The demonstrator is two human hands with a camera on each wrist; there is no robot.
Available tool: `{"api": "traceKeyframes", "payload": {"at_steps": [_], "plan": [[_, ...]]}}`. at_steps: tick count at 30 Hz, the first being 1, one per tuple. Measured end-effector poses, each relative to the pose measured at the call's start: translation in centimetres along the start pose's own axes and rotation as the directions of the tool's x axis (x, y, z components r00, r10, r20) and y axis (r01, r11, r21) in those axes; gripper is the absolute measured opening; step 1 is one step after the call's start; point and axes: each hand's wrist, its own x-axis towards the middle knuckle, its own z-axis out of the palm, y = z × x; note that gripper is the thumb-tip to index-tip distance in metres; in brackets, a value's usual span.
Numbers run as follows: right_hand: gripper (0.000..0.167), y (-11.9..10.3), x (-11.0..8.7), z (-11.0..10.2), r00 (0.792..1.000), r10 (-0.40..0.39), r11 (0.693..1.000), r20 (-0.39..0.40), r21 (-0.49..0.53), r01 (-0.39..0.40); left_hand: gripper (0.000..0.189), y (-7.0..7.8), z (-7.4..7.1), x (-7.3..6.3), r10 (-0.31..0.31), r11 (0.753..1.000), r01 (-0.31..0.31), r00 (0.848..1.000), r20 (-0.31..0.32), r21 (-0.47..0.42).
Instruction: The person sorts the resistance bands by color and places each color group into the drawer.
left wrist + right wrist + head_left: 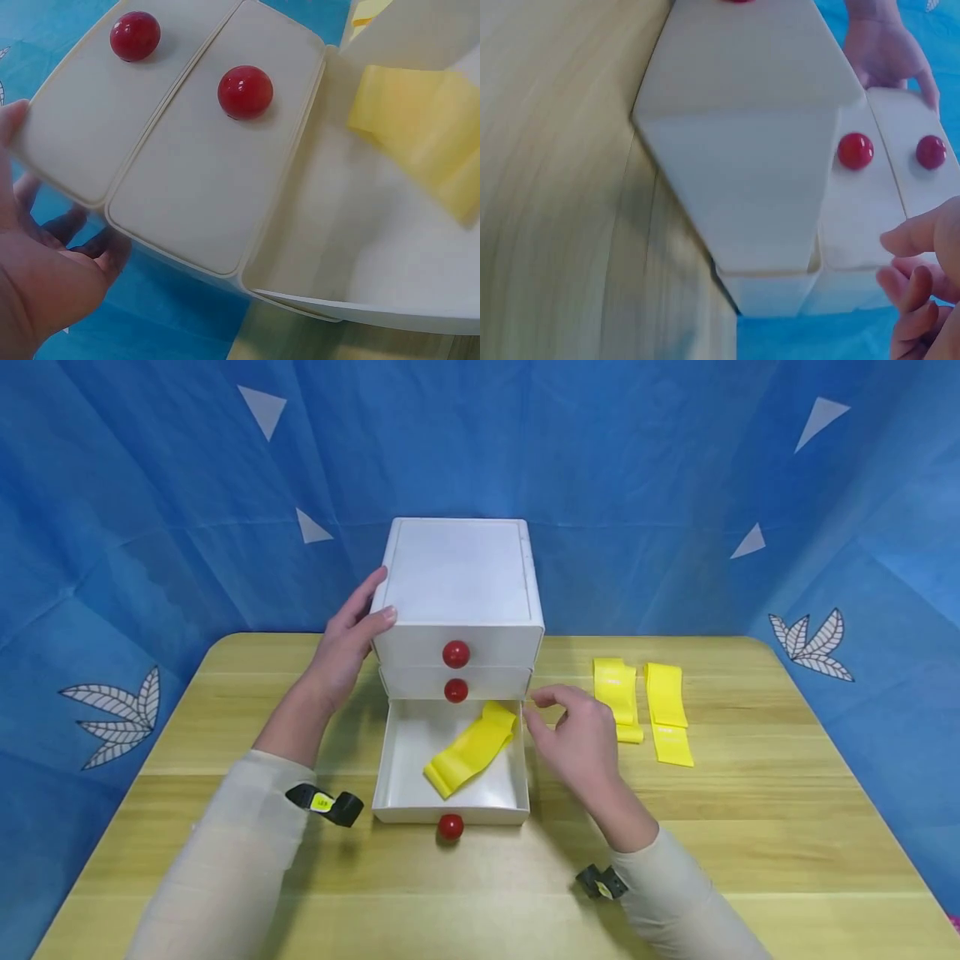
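Note:
A white drawer unit with red round knobs stands on the table, its bottom drawer pulled out. Inside the drawer lies a yellow folded strip, aslant toward the right back corner. My left hand rests on the unit's upper left side, thumb on the top edge and fingers along the side wall. Beside the drawer's right wall, my right hand hovers with nothing in it, thumb and forefinger apart and the other fingers bent. The left wrist view shows the top drawer and middle drawer closed.
Two more folded yellow strips lie on the wooden table to the right: a nearer one and a farther one. A blue cloth backdrop hangs close behind the unit. The open drawer's red knob juts toward me.

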Motion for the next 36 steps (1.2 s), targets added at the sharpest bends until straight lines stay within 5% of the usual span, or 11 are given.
{"api": "traceKeyframes", "payload": {"at_steps": [7,14,27,36], "plan": [[0.015,2.5,0.3,-1.5,0.997,-0.042,0.999,-0.069,-0.026,0.041,0.062,0.0,0.0,-0.1,0.007,1.000,-0.007,1.000,0.001,-0.004],[0.017,5.3,1.5,-2.2,0.996,-0.072,0.996,-0.044,-0.049,0.070,0.062,0.1,0.0,-0.2,0.004,1.000,-0.004,1.000,0.003,0.003],[0.030,9.5,4.3,-3.0,0.998,0.018,0.998,0.062,-0.068,-0.014,0.063,0.1,0.0,-0.2,0.010,1.000,-0.010,1.000,0.000,0.002],[0.044,12.8,6.0,-3.1,0.968,0.162,0.985,0.192,-0.083,-0.149,0.063,0.0,0.0,-0.2,0.001,1.000,-0.001,1.000,0.001,0.002]]}}
